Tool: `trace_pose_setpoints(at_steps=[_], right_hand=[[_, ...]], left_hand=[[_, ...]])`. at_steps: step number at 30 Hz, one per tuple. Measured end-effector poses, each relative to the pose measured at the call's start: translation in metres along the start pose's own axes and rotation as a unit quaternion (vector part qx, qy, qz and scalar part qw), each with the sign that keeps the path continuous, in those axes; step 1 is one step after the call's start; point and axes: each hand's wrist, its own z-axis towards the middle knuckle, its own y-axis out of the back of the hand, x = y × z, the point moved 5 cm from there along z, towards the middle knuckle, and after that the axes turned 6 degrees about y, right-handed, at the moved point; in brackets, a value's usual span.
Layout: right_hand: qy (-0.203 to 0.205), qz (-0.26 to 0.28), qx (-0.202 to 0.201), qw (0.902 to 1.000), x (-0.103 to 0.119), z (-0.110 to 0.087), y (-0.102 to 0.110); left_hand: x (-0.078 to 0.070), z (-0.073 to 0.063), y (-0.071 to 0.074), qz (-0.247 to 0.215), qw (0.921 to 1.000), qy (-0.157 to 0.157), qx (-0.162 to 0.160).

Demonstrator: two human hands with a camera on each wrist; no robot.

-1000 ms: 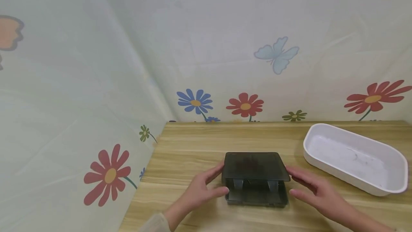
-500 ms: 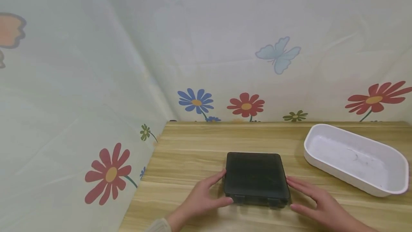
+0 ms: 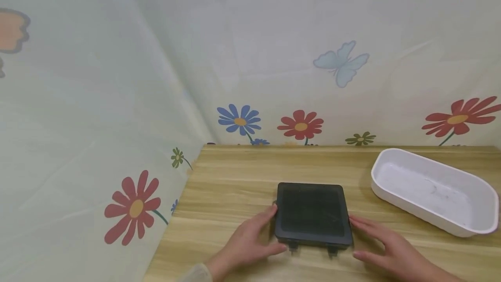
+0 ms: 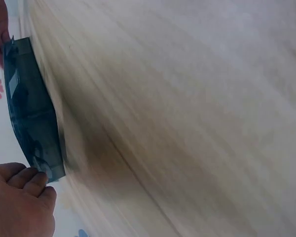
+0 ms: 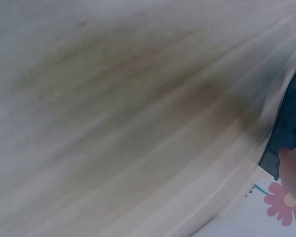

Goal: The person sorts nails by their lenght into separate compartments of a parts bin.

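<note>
A dark, see-through plastic box (image 3: 313,212) lies flat on the wooden table with its lid down. Two small latches (image 3: 332,250) stick out from its front edge. My left hand (image 3: 250,238) is at the box's left side, fingertips touching it and the thumb by the front left corner. On the other side, my right hand (image 3: 385,245) rests its fingertips against the right edge, thumb apart from the box. In the left wrist view the box (image 4: 34,108) shows its front side, with the left hand's fingers (image 4: 32,181) at its near end. The right wrist view catches only a corner of the box (image 5: 286,131).
A white oblong basin (image 3: 434,195) stands on the table (image 3: 227,177) at the right, behind my right hand. A pale curtain (image 3: 274,55) printed with flowers and a butterfly hangs behind the table and along its left side.
The lid has come down from partly raised to lying flat on the box. Its latches now stick out at the front. Both hands have stayed at the sides, shifting slightly toward the front.
</note>
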Motion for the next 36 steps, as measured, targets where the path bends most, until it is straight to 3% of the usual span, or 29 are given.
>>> trace_pose_setpoints(at_steps=[6,10,14,19,26,36], right_hand=[[0.01,-0.029,-0.016,0.9994,0.009,0.012,0.009],[0.014,-0.055,0.002,0.9984,0.016,0.023,0.008],[0.021,-0.072,0.028,0.9968,0.02,0.034,0.001],[0.057,-0.082,0.037,0.9943,0.024,0.042,-0.012],[0.081,-0.098,0.051,0.9906,0.023,0.041,-0.025],[0.099,-0.128,0.037,0.9861,0.022,0.038,-0.03]], left_hand=[[-0.008,0.006,0.007,0.016,0.9998,-0.008,0.006],[-0.02,0.013,0.011,0.052,0.9972,-0.052,0.015],[-0.031,0.021,0.008,0.105,0.9892,-0.101,0.021],[-0.04,0.027,-0.002,0.157,0.9766,-0.144,0.03],[-0.039,0.03,-0.014,0.213,0.9604,-0.175,0.036],[-0.033,0.027,-0.017,0.216,0.954,-0.208,0.003]])
